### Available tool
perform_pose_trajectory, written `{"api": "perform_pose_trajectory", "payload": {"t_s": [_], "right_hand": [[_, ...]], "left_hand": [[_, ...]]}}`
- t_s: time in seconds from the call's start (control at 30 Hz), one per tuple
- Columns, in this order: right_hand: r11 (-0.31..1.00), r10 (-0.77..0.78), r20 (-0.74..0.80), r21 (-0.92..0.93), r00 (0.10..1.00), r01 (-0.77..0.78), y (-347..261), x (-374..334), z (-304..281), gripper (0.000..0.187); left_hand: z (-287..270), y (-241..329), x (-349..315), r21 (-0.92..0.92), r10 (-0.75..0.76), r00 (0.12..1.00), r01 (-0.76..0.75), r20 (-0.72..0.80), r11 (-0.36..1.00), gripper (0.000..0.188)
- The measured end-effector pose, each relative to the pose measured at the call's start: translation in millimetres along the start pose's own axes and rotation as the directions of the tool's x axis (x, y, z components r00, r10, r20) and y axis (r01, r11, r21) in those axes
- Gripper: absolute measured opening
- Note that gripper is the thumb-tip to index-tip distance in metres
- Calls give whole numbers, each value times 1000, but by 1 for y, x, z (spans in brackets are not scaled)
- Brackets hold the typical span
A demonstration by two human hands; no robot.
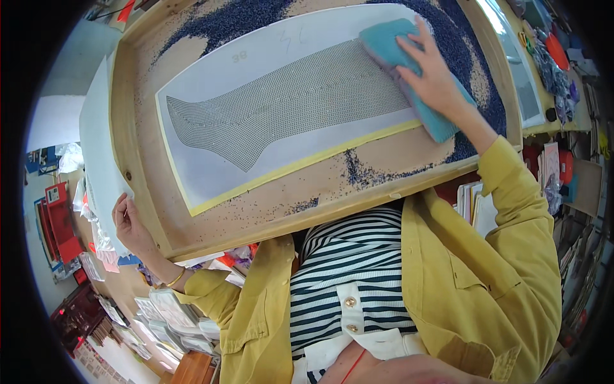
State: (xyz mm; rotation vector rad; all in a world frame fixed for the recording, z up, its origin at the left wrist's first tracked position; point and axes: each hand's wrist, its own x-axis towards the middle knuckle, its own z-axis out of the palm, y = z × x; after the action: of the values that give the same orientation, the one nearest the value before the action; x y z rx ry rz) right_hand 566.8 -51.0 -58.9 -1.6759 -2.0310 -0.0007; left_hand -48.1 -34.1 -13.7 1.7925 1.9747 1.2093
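Note:
A white board [211, 173] with yellow edging lies in a shallow wooden tray [144, 185]. A dense grid of small dark dots fills a long curved shape [288, 96] on it. My right hand [435, 80] presses a folded teal cloth [441, 125] onto the board's right end, fingers spread over the cloth. The cloth hides that end of the dotted shape. Tiny dark blue beads [224, 29] lie loose around the board. Beside the tray's left wall, my left hand [132, 224] has its fingers closed at the lower corner of a large white sheet [99, 141].
The tray's wooden rim [307, 221] runs close in front of my body. A bench on the right carries a red object [556, 51] and bagged items. Stacked papers [166, 310] lie low on the left, with a red box [61, 224] farther out.

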Motion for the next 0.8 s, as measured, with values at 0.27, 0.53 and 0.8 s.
{"api": "perform_pose_trajectory", "payload": {"t_s": [0.27, 0.53, 0.8], "right_hand": [[968, 70, 199, 223, 977, -115, 8, 50, 18, 55], [953, -281, 242, -42, 929, 300, -28, 89, 33, 56], [976, 51, 152, -219, 987, -16, 26, 90, 38, 55]], "left_hand": [[0, -5, 3, -36, 12, 1000, -11, 12, 999, 15], [0, -6, 4, 3, 9, 1000, -9, 9, 1000, 15], [-1, -15, 4, -12, 9, 1000, -9, 13, 1000, 13]]}}
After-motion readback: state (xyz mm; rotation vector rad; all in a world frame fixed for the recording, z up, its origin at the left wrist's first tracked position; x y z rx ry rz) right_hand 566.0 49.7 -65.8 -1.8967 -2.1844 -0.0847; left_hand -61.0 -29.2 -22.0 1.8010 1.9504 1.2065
